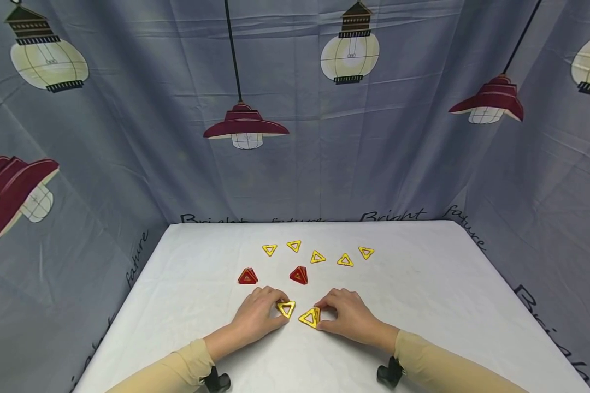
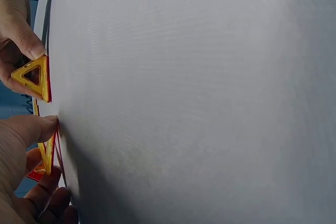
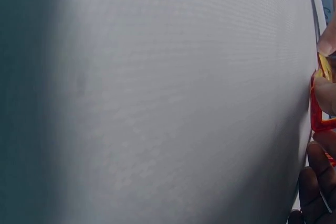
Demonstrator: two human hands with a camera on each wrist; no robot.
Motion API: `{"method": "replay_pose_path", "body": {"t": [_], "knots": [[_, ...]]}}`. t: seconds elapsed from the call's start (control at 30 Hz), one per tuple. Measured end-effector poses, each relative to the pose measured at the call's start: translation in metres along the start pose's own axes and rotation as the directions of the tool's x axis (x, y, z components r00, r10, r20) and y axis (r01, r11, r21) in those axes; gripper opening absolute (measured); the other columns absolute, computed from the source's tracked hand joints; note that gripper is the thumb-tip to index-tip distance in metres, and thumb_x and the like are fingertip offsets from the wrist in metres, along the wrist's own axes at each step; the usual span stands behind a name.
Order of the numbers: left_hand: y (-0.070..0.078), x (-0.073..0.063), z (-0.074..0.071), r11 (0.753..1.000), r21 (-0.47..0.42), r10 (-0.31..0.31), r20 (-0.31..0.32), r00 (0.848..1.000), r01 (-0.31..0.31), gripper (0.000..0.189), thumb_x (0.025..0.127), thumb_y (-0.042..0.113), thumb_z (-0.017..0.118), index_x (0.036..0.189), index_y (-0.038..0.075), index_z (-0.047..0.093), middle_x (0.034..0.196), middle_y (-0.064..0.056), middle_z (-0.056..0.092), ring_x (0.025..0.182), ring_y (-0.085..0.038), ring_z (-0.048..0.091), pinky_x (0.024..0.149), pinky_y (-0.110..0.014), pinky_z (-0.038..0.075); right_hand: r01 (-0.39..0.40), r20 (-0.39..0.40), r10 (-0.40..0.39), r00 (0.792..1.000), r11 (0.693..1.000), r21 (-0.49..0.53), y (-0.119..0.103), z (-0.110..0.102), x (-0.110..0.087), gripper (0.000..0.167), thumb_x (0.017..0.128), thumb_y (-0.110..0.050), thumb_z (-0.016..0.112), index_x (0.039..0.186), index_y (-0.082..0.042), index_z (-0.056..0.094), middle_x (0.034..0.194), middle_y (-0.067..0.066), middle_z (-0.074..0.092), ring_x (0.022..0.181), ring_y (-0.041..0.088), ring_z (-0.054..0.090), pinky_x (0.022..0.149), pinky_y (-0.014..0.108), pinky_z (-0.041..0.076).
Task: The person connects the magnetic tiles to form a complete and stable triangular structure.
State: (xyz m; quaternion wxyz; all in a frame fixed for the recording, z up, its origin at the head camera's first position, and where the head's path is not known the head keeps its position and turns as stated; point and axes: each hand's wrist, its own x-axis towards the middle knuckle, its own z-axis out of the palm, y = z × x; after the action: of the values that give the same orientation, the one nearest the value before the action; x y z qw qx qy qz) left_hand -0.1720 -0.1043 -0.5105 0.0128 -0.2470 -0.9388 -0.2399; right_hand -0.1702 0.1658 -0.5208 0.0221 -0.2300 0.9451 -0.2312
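Observation:
In the head view my left hand (image 1: pixel 259 314) pinches a yellow triangle tile (image 1: pixel 281 308) with an open middle between thumb and fingers. Just to its right, my right hand (image 1: pixel 346 314) grips several-sided yellow triangle tiles (image 1: pixel 305 320) joined at an angle, close to the white tabletop. A small gap separates the two held pieces. The left wrist view shows the left-hand tile (image 2: pixel 51 156) partly covered by fingers, and the joined tiles (image 2: pixel 44 80) with a reddish edge. At the right wrist view's border, the right thumb (image 3: pixel 326 95) lies against a tile with a red-orange edge (image 3: pixel 315 111).
Beyond the hands stand two red pyramid-like triangle shapes, one at left (image 1: pixel 247 277) and another (image 1: pixel 299 275) nearer the middle. Farther back, several loose yellow triangle tiles (image 1: pixel 345 261) lie spread on the white table (image 1: pixel 423 273). A grey printed curtain (image 1: pixel 295 180) surrounds the table.

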Motion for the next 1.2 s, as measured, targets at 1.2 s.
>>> {"method": "replay_pose_path", "body": {"t": [1.2], "knots": [[-0.010,0.017,-0.011,0.945,-0.327,0.082,0.197,0.977,-0.014,0.023,0.088,0.015,0.082,0.110,0.013,0.074,0.084,0.012,0.062,0.077,-0.002,0.057,0.071,-0.023,0.049,0.004,-0.027,-0.004,1.000,1.000,-0.018,0.000,0.000,-0.001,0.037,0.079,-0.046,0.086,0.109,-0.025,0.076,0.099,-0.020,0.060,0.092,0.004,0.053,0.084,0.039,0.043]]}}
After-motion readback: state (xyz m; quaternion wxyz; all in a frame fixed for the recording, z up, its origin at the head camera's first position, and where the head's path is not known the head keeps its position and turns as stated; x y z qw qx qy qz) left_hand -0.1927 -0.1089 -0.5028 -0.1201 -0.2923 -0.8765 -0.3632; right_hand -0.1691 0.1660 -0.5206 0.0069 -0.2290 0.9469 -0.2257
